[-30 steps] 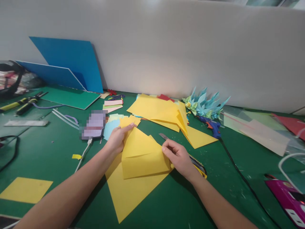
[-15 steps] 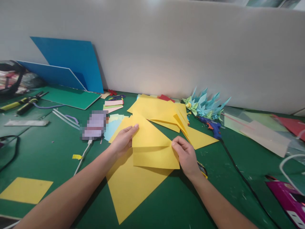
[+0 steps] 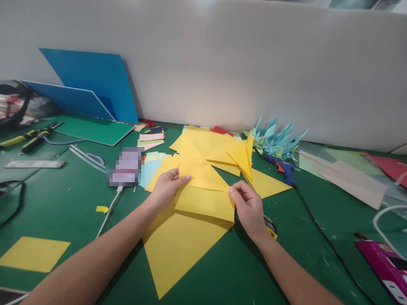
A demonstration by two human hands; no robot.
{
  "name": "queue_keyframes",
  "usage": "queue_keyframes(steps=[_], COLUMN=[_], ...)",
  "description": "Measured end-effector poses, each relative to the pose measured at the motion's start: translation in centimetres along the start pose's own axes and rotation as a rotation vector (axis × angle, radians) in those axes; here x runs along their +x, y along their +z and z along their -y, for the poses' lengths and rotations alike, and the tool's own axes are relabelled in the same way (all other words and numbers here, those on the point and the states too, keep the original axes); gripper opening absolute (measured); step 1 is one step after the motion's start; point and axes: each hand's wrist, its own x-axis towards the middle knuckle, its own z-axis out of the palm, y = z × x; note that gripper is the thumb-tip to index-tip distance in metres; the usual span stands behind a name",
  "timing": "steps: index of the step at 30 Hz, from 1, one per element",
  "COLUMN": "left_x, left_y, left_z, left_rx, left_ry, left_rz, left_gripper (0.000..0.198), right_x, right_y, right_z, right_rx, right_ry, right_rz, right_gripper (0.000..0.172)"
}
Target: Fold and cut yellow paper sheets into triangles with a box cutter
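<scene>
- Left hand [image 3: 167,186]: fingers closed on the left edge of the yellow paper [image 3: 205,202], thumb on top.
- Right hand [image 3: 249,207]: thumb and forefinger pinched together at the paper's right edge.
- Yellow paper: spans the two hands, above a yellow sheet [image 3: 184,250] on the green bench [image 3: 114,271]. Line across it; crease or overlapping edge, cannot tell.
- Yellow-and-black tool [image 3: 271,227]: partly hidden by the right wrist.
- Beyond: yellow sheet pile [image 3: 206,142], blue paper leaves [image 3: 275,137], blue glue gun [image 3: 287,169].
</scene>
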Motion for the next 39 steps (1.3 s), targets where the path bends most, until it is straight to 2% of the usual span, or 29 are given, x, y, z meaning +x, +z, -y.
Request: queue_keyframes(steps=[4,9,10,11,14,15,17,19,21,23,26,28,29,32,34,39], left_x=[0.3,1.1,1.1,1.1,0.5,0.2,-0.6,-1.2,-1.6,-1.5,-1.0,-0.7,-0.5,-0.2,-0.1,0.3], left_y=[-0.3,-0.9,-0.9,-0.8,-0.2,0.2,0.8,1.3,1.6,1.5,1.1,0.9,0.7,0.3,-0.1,-1.2], left_z=[0.1,-0.5,-0.5,-0.5,0.0,0.2,0.6,1.0,1.2,1.4,1.5,1.2,1.0,0.2,-0.1,0.7], left_rx=[-0.033,-0.200,-0.224,-0.238,-0.261,-0.267,-0.270,-0.225,-0.163,-0.089,-0.009,-0.029,-0.054,-0.071,0.050,0.565], left_ry=[0.032,0.157,0.163,0.158,0.121,0.107,0.077,0.013,0.007,0.042,0.124,0.148,0.142,0.103,0.134,0.201], left_rz=[-0.033,-0.120,-0.108,-0.082,0.042,0.092,0.200,0.324,0.352,0.261,0.006,-0.122,-0.149,-0.106,-0.056,0.044], left_gripper=[0.031,0.024,0.021,0.018,0.014,0.014,0.016,0.023,0.027,0.030,0.040,0.045,0.042,0.030,0.029,0.025], right_x=[0.0,0.4,0.4,0.3,-0.4,-0.7,-1.3,-1.6,-1.6,-1.4,-0.9,-0.7,-0.6,-0.5,-0.5,-0.7], right_y=[-0.1,-0.4,-0.3,-0.1,0.5,0.7,0.9,0.9,0.8,0.5,-0.3,-0.7,-0.9,-1.1,-0.9,-0.2], right_z=[0.0,-1.1,-1.4,-1.6,-1.5,-1.3,-0.9,-0.5,-0.4,-0.3,-0.3,-0.2,-0.2,-0.1,0.0,0.4], right_rx=[0.065,0.288,0.333,0.369,0.343,0.277,0.093,-0.073,-0.157,-0.161,-0.203,-0.316,-0.380,-0.523,-0.565,-0.617], right_ry=[-0.019,0.011,0.009,0.001,-0.021,-0.013,-0.012,-0.091,-0.239,-0.421,-0.677,-0.816,-0.871,-0.989,-1.024,-1.030], right_rz=[0.018,0.022,0.043,0.089,0.323,0.394,0.476,0.456,0.335,0.214,0.179,0.200,0.212,0.291,0.379,0.625], right_gripper=[0.025,0.021,0.021,0.028,0.063,0.065,0.056,0.043,0.035,0.032,0.027,0.026,0.025,0.027,0.028,0.036])
